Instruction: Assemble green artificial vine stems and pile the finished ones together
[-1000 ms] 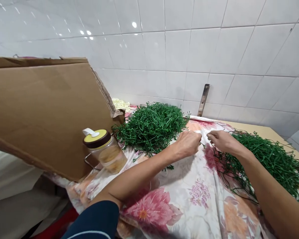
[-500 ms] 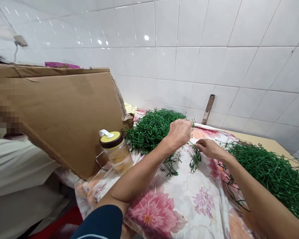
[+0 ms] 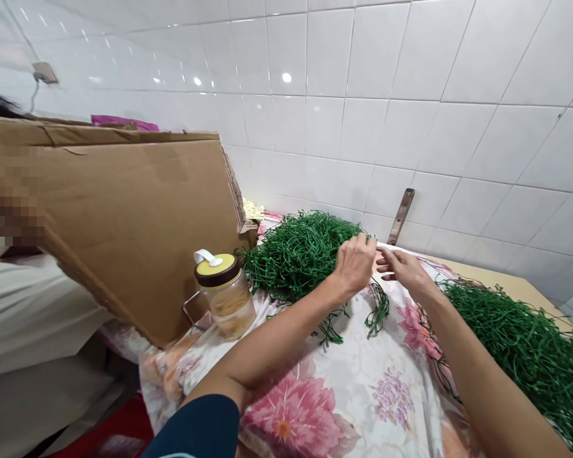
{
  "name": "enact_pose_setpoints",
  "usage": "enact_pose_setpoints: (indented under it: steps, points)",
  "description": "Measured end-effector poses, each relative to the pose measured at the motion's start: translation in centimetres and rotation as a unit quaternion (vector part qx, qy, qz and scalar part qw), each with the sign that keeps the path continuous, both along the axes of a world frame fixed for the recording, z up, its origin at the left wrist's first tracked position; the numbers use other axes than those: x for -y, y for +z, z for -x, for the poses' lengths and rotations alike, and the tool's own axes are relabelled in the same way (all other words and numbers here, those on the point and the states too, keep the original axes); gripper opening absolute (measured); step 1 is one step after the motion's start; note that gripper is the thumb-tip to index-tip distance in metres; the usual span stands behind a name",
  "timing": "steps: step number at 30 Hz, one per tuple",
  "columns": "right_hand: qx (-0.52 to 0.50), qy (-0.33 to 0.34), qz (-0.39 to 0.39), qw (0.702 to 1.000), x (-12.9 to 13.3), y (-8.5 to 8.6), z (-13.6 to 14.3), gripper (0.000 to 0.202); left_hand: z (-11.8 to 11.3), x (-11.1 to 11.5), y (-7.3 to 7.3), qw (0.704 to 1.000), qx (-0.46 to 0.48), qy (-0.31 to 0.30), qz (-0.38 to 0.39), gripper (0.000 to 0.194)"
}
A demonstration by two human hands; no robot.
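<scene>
My left hand (image 3: 356, 264) is closed, its fingers curled around thin green artificial stems above the flowered cloth. A small green bunch (image 3: 377, 310) with knobbed ends dangles just below it. Close by on the right, my right hand (image 3: 405, 268) has its fingers apart, the tips almost at the left fingertips; nothing shows clearly in them. Behind my left hand lies a big heap of green stems (image 3: 303, 251). A second heap (image 3: 520, 337) lies to the right, partly behind my right forearm. Some loose stems (image 3: 332, 329) lie below my left wrist.
A jar with a yellow and brown lid (image 3: 225, 296) stands left of my forearm. Beyond it rises a large cardboard sheet (image 3: 138, 222), with a person's pale sleeve (image 3: 33, 318) at its left. White tiles (image 3: 372, 57) back the cloth-covered table (image 3: 344, 388). A metal strip (image 3: 402, 216) leans there.
My right fingers have gone from pinched by the small bunch to spread, and moved up toward my left fingertips. My left hand has shifted slightly right. The view has tilted a little.
</scene>
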State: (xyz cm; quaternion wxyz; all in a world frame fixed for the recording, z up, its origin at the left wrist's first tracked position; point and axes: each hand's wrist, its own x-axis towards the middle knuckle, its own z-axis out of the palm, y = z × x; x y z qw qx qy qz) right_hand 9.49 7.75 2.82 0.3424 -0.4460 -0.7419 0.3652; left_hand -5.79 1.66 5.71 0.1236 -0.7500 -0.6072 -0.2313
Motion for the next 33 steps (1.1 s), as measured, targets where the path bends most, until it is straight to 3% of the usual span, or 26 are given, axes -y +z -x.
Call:
enact_pose_setpoints:
  steps: [4, 6, 9, 12, 19, 26, 29, 33]
  points:
    - [-0.058, -0.011, 0.023, 0.998, -0.3, 0.3, -0.6, 0.061, -3.3, 2.5, -3.2, 0.994, -0.041, -0.080, 0.069, 0.032]
    - [-0.025, -0.028, 0.018, 0.999, -0.4, 0.0, -0.7, 0.056, -4.7, 3.8, -5.4, 0.986, -0.045, -0.110, 0.118, 0.032]
    - [0.049, -0.046, -0.003, 0.998, -1.0, -0.7, -0.1, 0.048, -5.7, 4.7, -8.3, 0.982, -0.054, -0.132, 0.121, 0.034]
    - [0.115, -0.072, -0.051, 0.989, -2.5, -0.5, 1.4, 0.049, -6.0, 4.1, -9.4, 0.976, -0.093, -0.139, 0.138, 0.039]
    - [0.157, -0.093, -0.137, 0.974, -6.5, 1.9, 6.6, 0.069, -5.5, 2.7, -7.2, 0.961, -0.126, -0.160, 0.187, 0.029]
    - [0.106, -0.136, -0.145, 0.974, -8.0, 2.0, 7.8, 0.020, -4.8, 3.3, -5.5, 0.967, -0.095, -0.136, 0.196, 0.027]
    - [0.034, -0.176, -0.161, 0.971, -8.3, 4.0, 6.9, 0.018, -4.2, 3.5, -3.9, 0.977, -0.054, -0.126, 0.165, 0.037]
    - [-0.085, -0.182, -0.186, 0.962, -7.6, 8.0, 5.9, 0.024, -3.6, 3.9, -1.8, 0.980, -0.027, -0.119, 0.155, 0.039]
